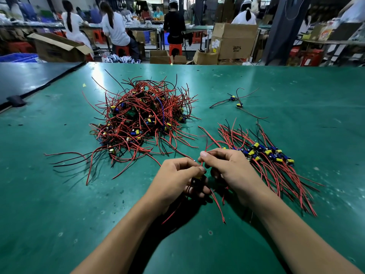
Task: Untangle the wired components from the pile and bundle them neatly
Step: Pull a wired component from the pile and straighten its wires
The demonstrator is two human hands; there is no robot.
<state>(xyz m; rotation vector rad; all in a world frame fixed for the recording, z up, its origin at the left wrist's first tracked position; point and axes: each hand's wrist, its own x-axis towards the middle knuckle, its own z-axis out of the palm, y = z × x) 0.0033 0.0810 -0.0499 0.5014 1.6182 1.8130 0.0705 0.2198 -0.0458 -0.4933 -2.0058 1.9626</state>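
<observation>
Both bare forearms are reaching forward over the green table mat (59,194), wrists angling inward so the hands are meeting at the centre. Left hand (177,178): fingers curling round a small wired component (198,177) with a yellow part, gripping it just above the mat. Right hand (229,169): thumb and forefinger pinching that component's thin red lead (205,148), the remaining fingers curling underneath. More red leads are trailing from under the hands toward the camera. Tangled pile (142,119): a heaped mass of thin red and black insulated wires with small yellow and blue parts, lying beyond the left hand. Sorted bundle (270,155): components lined up side by side, wires fanning out roughly parallel, lying just beside the right hand. Two loose components (236,100) are lying farther back, apart from both.
</observation>
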